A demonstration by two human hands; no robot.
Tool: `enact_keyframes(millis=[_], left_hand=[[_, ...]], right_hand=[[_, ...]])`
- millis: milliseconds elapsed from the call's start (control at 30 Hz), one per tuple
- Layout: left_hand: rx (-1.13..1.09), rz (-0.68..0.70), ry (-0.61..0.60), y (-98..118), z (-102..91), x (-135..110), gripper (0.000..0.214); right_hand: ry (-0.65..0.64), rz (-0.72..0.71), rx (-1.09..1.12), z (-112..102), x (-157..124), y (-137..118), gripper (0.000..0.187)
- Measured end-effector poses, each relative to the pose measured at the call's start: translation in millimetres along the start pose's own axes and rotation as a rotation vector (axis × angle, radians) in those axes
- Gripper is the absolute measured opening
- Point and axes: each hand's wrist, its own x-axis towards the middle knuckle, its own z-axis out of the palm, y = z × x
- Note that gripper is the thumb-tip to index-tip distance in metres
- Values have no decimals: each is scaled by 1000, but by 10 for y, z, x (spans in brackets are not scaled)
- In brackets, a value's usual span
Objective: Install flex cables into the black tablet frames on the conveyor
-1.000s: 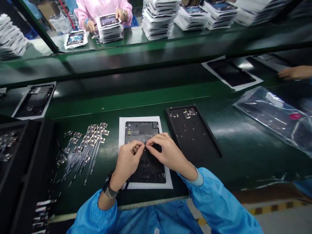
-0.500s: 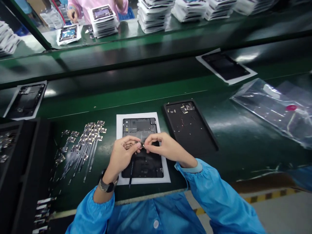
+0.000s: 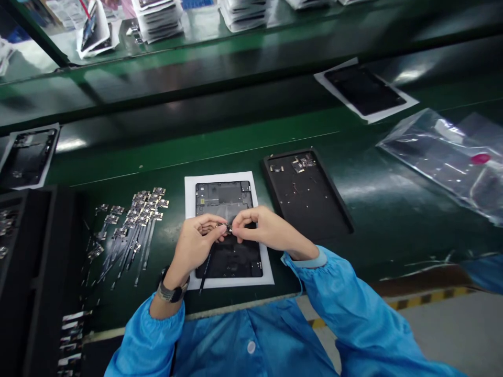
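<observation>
Moved: white-sheeted flat panel point(image 3: 94, 32), glossy green far bench point(image 3: 202, 30), tipped up. I log left hand point(image 3: 193, 243), right hand point(image 3: 264, 229): fingertips pinching small dark circuit board point(image 3: 229, 229) over black rectangular casing point(image 3: 231, 262).

Blue smock point(image 3: 220, 340), gathered cuffs point(image 3: 167, 317), white button point(image 3: 251, 347); left-wrist watch point(image 3: 173, 293); right-wrist pale band point(image 3: 319, 258).

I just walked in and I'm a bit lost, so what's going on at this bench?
A person in blue sleeves holds a small circuit board in the left hand, with the fingertips of the right hand pinched at its edge. Both hands are over a black tablet shell lying on a white sheet. More boards lie to the left, and a black tray on the right holds a few small parts.
</observation>
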Motion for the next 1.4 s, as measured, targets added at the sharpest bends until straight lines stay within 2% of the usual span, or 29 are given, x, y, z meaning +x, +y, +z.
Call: enact_keyframes(millis=[233,433,600,867,967,1033,1133,1167,1267,1400], left_hand=[[-38,-35,-30,13,-8,2,13],[-9,-17,14,9,17,-15,11],[-74,-66,-22,22,-3,-12,17],[-118,-102,-7,4,46,-4,18],[-134,-102,-26,19,10,-16,20],[-171,-78,-30,52,-73,-41,24],[-286,-2,42,126,-260,-100,23],[-333,22,72,153,-324,-121,21],[-446,94,129,217,-467,-174,21],[-473,273,251,263,-516,-242,21]], right_hand=[[-43,-4,28,-14,6,15,13],[-26,5,25,1,14,37,10],[-22,-23,74,6,6,45,13],[-61,-29,116,11,40,86,15],[-47,-83,84,-36,26,59,15],[52,-153,1,-93,-25,27,17],[229,-248,-222,-138,-170,16,15],[236,-267,-315,-125,-225,31,12],[139,-284,-611,11,-348,129,4],[116,-294,-861,229,-349,259,3]])
